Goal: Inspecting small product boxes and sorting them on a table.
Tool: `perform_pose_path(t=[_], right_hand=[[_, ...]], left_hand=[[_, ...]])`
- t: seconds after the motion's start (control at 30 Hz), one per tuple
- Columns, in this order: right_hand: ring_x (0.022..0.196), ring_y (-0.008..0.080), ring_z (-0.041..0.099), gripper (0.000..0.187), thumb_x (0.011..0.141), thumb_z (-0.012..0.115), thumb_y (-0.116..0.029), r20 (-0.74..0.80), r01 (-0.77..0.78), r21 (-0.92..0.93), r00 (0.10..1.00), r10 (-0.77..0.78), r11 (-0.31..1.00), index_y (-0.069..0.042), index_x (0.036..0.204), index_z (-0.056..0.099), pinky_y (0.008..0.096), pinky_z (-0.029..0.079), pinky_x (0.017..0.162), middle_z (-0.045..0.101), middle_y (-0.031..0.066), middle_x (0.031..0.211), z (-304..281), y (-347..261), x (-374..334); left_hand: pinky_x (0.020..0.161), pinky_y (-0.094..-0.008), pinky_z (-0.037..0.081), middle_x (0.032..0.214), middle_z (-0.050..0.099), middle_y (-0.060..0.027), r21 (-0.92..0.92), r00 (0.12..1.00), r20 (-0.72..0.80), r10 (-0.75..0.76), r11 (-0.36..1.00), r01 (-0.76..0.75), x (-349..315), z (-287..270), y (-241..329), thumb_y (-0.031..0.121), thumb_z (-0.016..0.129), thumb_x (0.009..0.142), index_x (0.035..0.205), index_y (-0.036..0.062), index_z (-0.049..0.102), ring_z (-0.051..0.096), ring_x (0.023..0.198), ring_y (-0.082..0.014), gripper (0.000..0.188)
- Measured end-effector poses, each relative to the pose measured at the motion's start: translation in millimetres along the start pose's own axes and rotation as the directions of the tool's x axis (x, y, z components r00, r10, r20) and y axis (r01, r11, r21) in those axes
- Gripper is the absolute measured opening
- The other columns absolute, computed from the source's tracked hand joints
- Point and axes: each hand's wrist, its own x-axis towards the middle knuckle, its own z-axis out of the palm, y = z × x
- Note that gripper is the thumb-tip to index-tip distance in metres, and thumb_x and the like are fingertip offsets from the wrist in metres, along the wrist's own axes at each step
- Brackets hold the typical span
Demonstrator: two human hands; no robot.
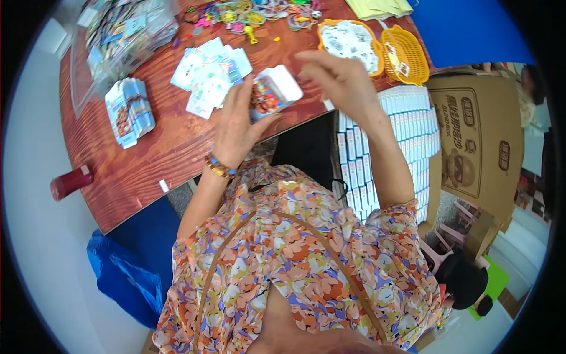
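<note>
My left hand (234, 127) grips a small printed box (269, 99) from its left and near sides. The box has colourful pictures on its front, and its white flap end (285, 84) stands open at the upper right. Over the table, to the right of the box, is my right hand (345, 82), fingers bent toward the box and apart, with nothing visible in them. Just beyond the left hand lies a loose pile of printed cards (209, 79). A yellow basket of small white packets (349, 46) sits beyond the right hand.
Flattened boxes (130, 111) are stacked on the left of the red table. Behind them stands a clear bag of packets (132, 29). Colourful trinkets (253, 15) lie at the back. A second yellow basket (415, 54), rows of finished boxes (386, 150) and a large carton (480, 135) are on the right.
</note>
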Motion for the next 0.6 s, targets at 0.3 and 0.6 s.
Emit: perform_pose_path(t=[0.3,0.6], right_hand=[[0.067,0.0098,0.06,0.025,0.088,0.066,-0.012,-0.359,-0.585,-0.368,0.807,0.47,0.723,0.002,0.11,0.067,0.0271,0.048,0.06,0.065,0.0043,0.083,-155.9,172.5,10.8],[0.048,0.0106,0.049,0.022,0.086,0.073,-0.015,-0.308,-0.637,-0.055,0.743,0.594,0.769,-0.006,0.079,0.054,0.0313,0.038,0.047,0.056,0.0014,0.062,-157.5,203.8,24.3]], left_hand=[[0.088,-0.0421,0.052,0.118,0.057,-0.0201,-0.059,0.999,0.048,-0.01,0.998,0.013,-0.7,3.4,-0.3,0.026,0.086,0.072,0.138,-0.0035,0.047,0.061,0.105,-0.0353,0.082],[0.091,-0.0424,0.05,0.122,0.056,-0.0203,-0.038,0.994,0.084,-0.065,0.997,0.069,-4.9,-3.2,-3.5,0.027,0.085,0.073,0.141,-0.0009,0.046,0.059,0.109,-0.0367,0.083]])
